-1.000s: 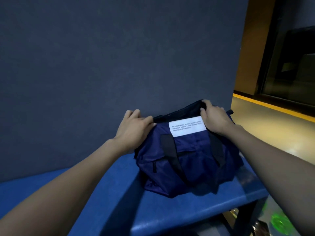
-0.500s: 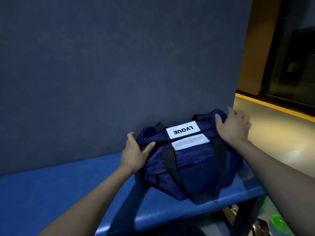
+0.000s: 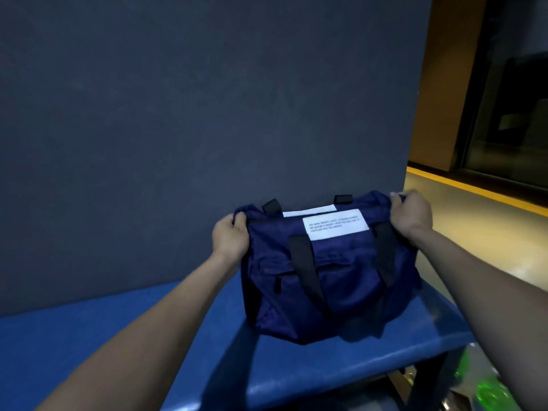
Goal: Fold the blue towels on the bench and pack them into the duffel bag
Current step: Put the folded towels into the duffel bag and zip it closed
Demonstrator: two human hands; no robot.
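Observation:
A navy duffel bag point(image 3: 341, 280) with black straps and white labels stands at the right end of the blue bench point(image 3: 124, 330), against the wall. My left hand point(image 3: 229, 237) grips the bag's top left corner. At the top right corner my right hand point(image 3: 410, 213) grips the fabric. The bag's top looks closed and stretched between the two hands. No blue towel shows anywhere in view.
A dark grey wall point(image 3: 192, 114) rises right behind the bench. The bench's right edge point(image 3: 444, 342) ends just past the bag. Green objects point(image 3: 489, 393) lie on the floor below it. A yellow-lined floor strip point(image 3: 480, 188) runs at the right.
Both hands moved from the bag's top opening out to its two ends and now grip the corners. The bag stands taller, and the LVQUE label has tipped back, almost out of sight.

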